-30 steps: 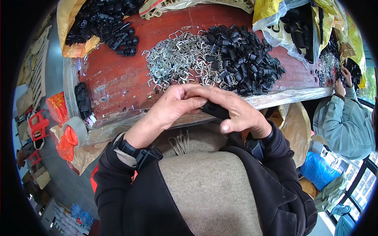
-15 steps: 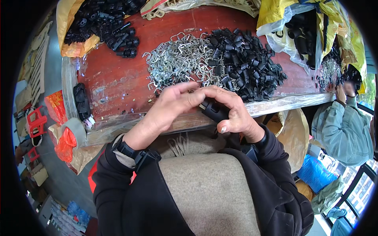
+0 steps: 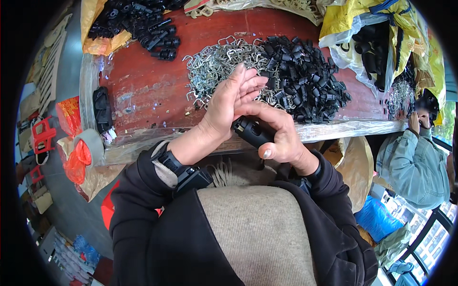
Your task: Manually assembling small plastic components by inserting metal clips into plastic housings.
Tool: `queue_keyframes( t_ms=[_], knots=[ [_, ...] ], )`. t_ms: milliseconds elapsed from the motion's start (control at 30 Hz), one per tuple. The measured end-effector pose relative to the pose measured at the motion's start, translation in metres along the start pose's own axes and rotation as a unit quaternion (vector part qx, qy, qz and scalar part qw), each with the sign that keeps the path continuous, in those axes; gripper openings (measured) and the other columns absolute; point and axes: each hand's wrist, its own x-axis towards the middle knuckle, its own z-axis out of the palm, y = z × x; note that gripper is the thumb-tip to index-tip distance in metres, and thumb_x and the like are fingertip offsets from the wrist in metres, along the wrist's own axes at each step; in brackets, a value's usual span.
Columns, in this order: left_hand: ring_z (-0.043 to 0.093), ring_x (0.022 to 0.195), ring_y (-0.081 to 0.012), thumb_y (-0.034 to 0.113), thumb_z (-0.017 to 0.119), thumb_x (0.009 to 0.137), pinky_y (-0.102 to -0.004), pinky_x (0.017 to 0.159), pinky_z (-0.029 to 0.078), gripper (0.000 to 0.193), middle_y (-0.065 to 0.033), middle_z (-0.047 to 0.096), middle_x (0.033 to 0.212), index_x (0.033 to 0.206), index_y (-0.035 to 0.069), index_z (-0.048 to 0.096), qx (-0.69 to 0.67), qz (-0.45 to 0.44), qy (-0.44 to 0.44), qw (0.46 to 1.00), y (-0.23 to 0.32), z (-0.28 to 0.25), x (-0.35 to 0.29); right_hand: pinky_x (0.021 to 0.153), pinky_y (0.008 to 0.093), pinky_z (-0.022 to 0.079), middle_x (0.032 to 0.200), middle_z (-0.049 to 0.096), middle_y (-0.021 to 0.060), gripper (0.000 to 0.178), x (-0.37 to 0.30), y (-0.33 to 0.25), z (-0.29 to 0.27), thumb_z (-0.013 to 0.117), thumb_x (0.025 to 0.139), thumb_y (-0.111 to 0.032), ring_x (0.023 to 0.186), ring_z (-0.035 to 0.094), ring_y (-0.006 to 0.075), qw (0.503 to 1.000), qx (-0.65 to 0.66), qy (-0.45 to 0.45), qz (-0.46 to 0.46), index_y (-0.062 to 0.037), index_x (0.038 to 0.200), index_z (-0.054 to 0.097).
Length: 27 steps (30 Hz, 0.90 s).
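My right hand [image 3: 282,133] is wrapped round a black cylindrical plastic part [image 3: 254,133], tilted, with a slot in its side and a small pale metal bit at its upper end. Close beside that end, my left hand [image 3: 228,102] is open, its fingers stretched out and the palm partly turned up, with nothing visible in it. Beyond the hands lies a pile of bent silver metal hooks [image 3: 210,69]. Touching its right side is a heap of small black plastic pieces [image 3: 310,81].
A red worktop [image 3: 143,76] has a plastic-wrapped edge. At the far left, black fittings [image 3: 138,24] spill from a yellow bag. A yellow and white bag [image 3: 341,35] holds black tubes. A grey tape roll [image 3: 93,147] hangs at the left corner. Another person [image 3: 405,157] works at right.
My left hand has lifted and turned, its fingers spreading away from the black part. My right hand keeps hold of the part. The whole view has shifted slightly.
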Motion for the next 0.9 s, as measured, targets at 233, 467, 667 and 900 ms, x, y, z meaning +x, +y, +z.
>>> queue_keyframes(
  t_ms=[233,467,667,900],
  knots=[
    [0.035,0.116,-0.027,0.055,0.026,0.084,-0.0343,0.1,0.022,0.077,-0.0242,0.038,0.121,0.124,-0.011,0.022,-0.029,-0.003,-0.032,0.999,0.002,-0.001,0.001,0.077,0.0307,0.042,0.091,0.058,0.0111,0.07,0.002,-0.001,0.002,0.065,0.06,-0.054,0.086,0.056,0.0199,1.0,-0.008,0.015,-0.02,0.0018,0.099,0.053],
    [0.035,0.116,-0.0273,0.055,0.022,0.084,-0.0354,0.1,0.022,0.076,-0.0239,0.038,0.122,0.124,-0.009,0.023,-0.019,-0.011,-0.024,0.999,0.012,0.0,0.003,0.078,0.0296,0.041,0.093,0.055,0.0139,0.084,0.011,-0.001,0.001,0.061,0.057,-0.065,0.089,0.054,0.0207,0.999,-0.045,-0.009,-0.011,0.0066,0.1,0.052],
    [0.034,0.117,-0.0285,0.053,0.021,0.085,-0.0362,0.101,0.021,0.074,-0.0252,0.036,0.122,0.125,-0.01,0.022,-0.022,0.008,-0.061,0.998,0.007,0.002,0.003,0.069,0.029,0.044,0.083,0.058,0.01,0.064,0.011,-0.004,0.002,0.071,0.057,-0.049,0.076,0.057,0.0193,0.998,-0.04,0.02,-0.04,0.0022,0.092,0.055],
    [0.033,0.117,-0.0286,0.051,0.021,0.086,-0.0362,0.101,0.02,0.072,-0.0251,0.035,0.123,0.125,-0.01,0.021,-0.034,0.006,-0.07,0.997,0.007,0.011,-0.009,0.067,0.0289,0.044,0.083,0.057,0.0099,0.065,0.0,-0.012,0.006,0.064,0.063,-0.053,0.074,0.056,0.0187,0.999,-0.04,0.021,-0.028,0.0022,0.096,0.052]
  ],
)
